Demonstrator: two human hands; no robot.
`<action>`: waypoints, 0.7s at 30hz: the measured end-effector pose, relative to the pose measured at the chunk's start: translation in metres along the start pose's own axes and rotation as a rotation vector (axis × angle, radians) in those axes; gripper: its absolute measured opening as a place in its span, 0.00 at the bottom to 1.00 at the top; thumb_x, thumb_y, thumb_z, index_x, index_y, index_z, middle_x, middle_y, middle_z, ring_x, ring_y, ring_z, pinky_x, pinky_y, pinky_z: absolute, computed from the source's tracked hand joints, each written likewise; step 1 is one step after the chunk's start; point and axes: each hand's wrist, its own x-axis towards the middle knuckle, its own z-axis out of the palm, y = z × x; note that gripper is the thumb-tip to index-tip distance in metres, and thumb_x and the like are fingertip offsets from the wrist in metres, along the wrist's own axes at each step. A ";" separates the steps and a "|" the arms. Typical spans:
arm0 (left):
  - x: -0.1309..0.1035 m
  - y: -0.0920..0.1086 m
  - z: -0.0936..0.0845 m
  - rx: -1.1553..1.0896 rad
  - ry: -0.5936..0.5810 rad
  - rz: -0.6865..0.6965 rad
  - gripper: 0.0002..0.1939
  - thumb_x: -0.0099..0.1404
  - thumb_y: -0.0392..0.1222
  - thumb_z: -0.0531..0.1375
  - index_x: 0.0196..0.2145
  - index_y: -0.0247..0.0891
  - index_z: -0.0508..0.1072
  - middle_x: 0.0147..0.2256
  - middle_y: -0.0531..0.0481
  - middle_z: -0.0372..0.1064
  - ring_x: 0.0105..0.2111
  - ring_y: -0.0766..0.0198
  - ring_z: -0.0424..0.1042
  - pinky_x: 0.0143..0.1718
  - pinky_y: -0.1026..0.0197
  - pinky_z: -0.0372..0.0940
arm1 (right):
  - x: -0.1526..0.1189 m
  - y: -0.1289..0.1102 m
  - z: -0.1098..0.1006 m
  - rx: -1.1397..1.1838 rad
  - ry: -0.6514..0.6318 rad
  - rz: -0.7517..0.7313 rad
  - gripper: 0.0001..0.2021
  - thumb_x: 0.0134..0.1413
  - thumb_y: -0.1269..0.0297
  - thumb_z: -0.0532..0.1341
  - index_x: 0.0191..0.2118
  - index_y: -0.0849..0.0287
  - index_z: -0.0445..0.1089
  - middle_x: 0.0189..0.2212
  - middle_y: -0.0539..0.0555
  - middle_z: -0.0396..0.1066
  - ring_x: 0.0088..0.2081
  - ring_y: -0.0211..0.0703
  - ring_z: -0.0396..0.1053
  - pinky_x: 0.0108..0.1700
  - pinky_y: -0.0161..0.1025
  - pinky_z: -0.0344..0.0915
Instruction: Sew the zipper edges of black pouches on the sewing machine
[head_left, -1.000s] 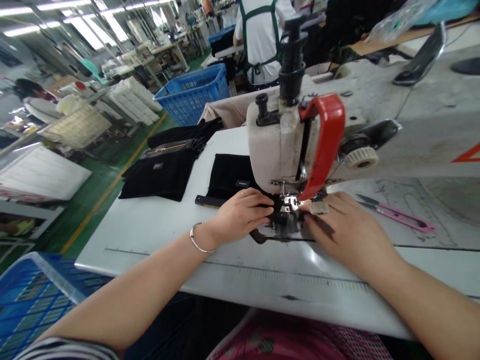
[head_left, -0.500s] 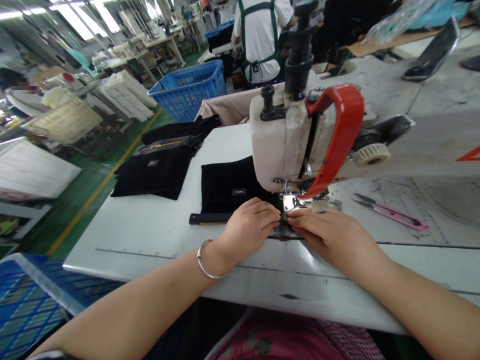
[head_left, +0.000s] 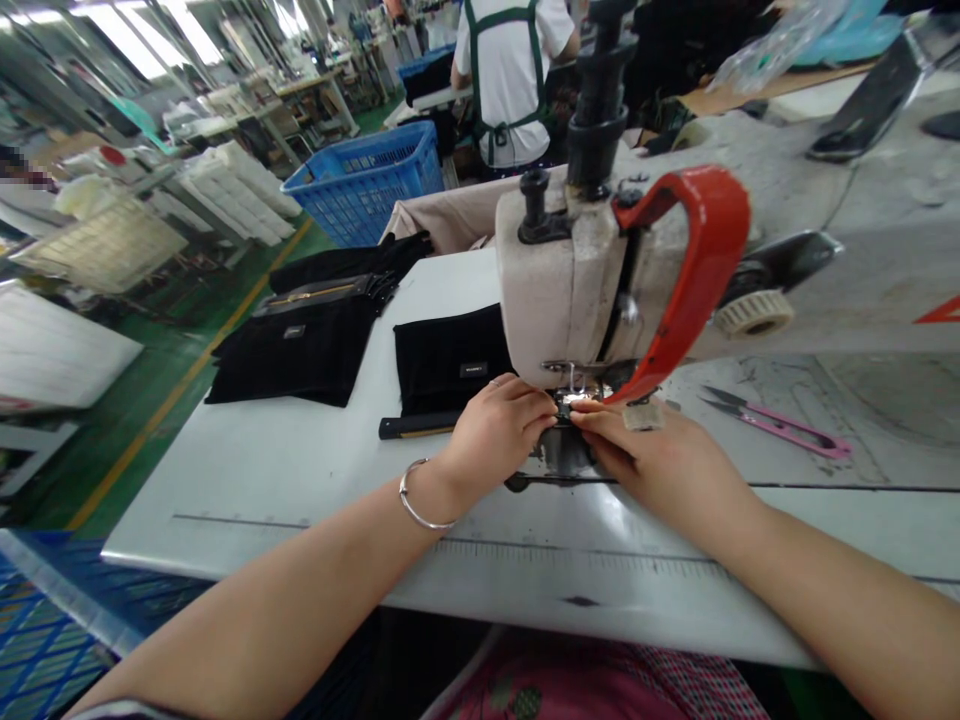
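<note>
Black fabric (head_left: 435,360) with a small label lies on the white table and runs under the sewing machine head (head_left: 544,290). Along its near edge is a dark zipper strip (head_left: 420,427). My left hand (head_left: 499,430), a bracelet at its wrist, pinches the strip just left of the presser foot. Just right of the foot, my right hand (head_left: 652,440) has its fingers together on the strip's end, partly hidden by the machine's parts. A red curved guard (head_left: 712,240) hangs above my right hand.
Pink-handled snips (head_left: 787,427) lie on the machine bed at the right. Stacked black pieces (head_left: 300,350) rest on the table's left end. A blue crate (head_left: 367,180) stands behind, another blue basket (head_left: 60,600) at the lower left. A person (head_left: 510,80) in a white shirt is beyond.
The fabric and zipper strip have shifted slightly away from me under the machine, and both hands have moved slightly with them. More of the metal plate shows between my hands. The view has shifted a little.
</note>
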 end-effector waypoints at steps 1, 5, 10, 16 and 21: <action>0.000 0.000 0.000 0.000 0.001 -0.005 0.01 0.64 0.36 0.63 0.34 0.39 0.76 0.35 0.52 0.76 0.38 0.60 0.72 0.44 0.58 0.68 | 0.000 0.000 0.000 -0.006 0.000 0.002 0.11 0.61 0.67 0.58 0.48 0.56 0.73 0.44 0.57 0.75 0.46 0.53 0.71 0.43 0.48 0.70; -0.001 0.001 0.001 -0.004 0.003 -0.023 0.01 0.63 0.36 0.63 0.33 0.40 0.76 0.34 0.52 0.76 0.38 0.60 0.72 0.43 0.58 0.68 | -0.002 -0.001 0.001 -0.015 -0.009 0.002 0.12 0.61 0.68 0.58 0.49 0.57 0.72 0.45 0.58 0.74 0.47 0.54 0.70 0.44 0.49 0.70; -0.001 0.001 0.001 -0.027 -0.022 -0.053 0.02 0.64 0.37 0.62 0.33 0.40 0.76 0.35 0.51 0.76 0.38 0.60 0.72 0.44 0.56 0.68 | -0.003 -0.002 0.002 -0.018 -0.011 0.005 0.12 0.61 0.68 0.57 0.49 0.57 0.72 0.47 0.58 0.74 0.48 0.55 0.69 0.45 0.50 0.70; 0.000 0.000 0.002 -0.031 -0.050 -0.094 0.04 0.65 0.38 0.61 0.34 0.40 0.76 0.35 0.51 0.76 0.39 0.60 0.73 0.45 0.55 0.67 | -0.003 -0.001 0.005 -0.019 -0.033 0.024 0.13 0.60 0.68 0.58 0.50 0.58 0.71 0.48 0.59 0.73 0.49 0.56 0.68 0.45 0.52 0.70; 0.000 0.000 0.003 -0.030 -0.063 -0.107 0.03 0.64 0.37 0.62 0.34 0.40 0.76 0.37 0.50 0.76 0.40 0.58 0.73 0.45 0.54 0.67 | -0.003 -0.003 0.004 -0.008 -0.029 0.015 0.13 0.60 0.69 0.57 0.50 0.59 0.71 0.47 0.60 0.73 0.49 0.57 0.67 0.45 0.52 0.70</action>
